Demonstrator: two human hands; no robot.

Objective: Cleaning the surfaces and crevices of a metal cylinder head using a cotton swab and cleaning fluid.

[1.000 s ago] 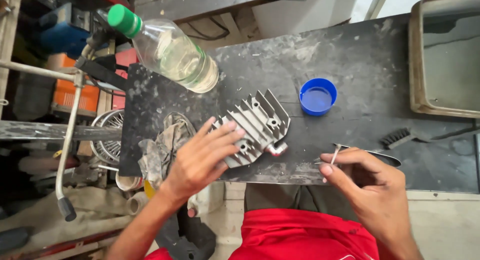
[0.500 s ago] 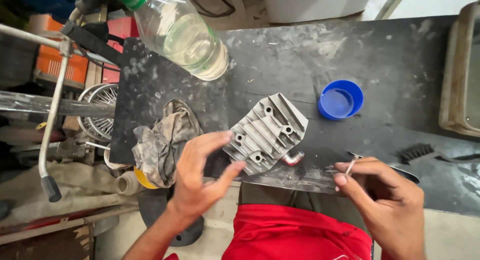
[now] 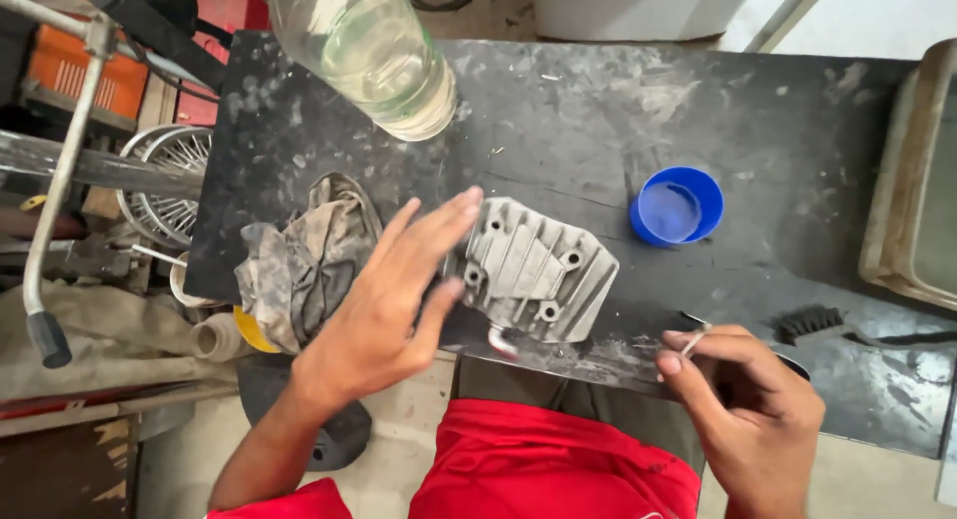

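The left hand point(image 3: 384, 305) lay open in the centre-left of the frame, fingers straight and pressed close together, pointing toward the upper right. Its fingertips point(image 3: 469, 198) reached the upper left corner of the cover point(image 3: 533, 270), a grey finned metal casting with bolt holes, and the thumb point(image 3: 439, 305) touched its left edge. The hand held nothing; whether the palm pressed on the cover or only hovered over its edge could not be told. The cover sat flat in the middle of the frame on the board point(image 3: 558, 110), a dark, scuffed and dusty work surface, near its lower edge.

The right hand point(image 3: 743, 409) was in the lower right, over the board's lower edge, fingers curled inward. Between thumb and forefinger it pinched a pin point(image 3: 692, 342), a thin, pale metal piece too small to identify further. It was well apart from the cover.

A crumpled rag point(image 3: 304, 260), grey and stained, lay just left of the left hand on the board's left end. A clear bottle point(image 3: 374, 50) holding some pale liquid lay tilted at the upper centre-left. A blue cap point(image 3: 676, 206) stood open side up, right of the cover and near it. A black brush point(image 3: 812, 325) lay at the right, just above the right hand. A worn tray point(image 3: 897, 180) showed at the right edge. A spoked wheel point(image 3: 164, 165) and a metal tube point(image 3: 60, 170) were at the far left, off the board. A red shirt point(image 3: 558, 459) filled the bottom centre.
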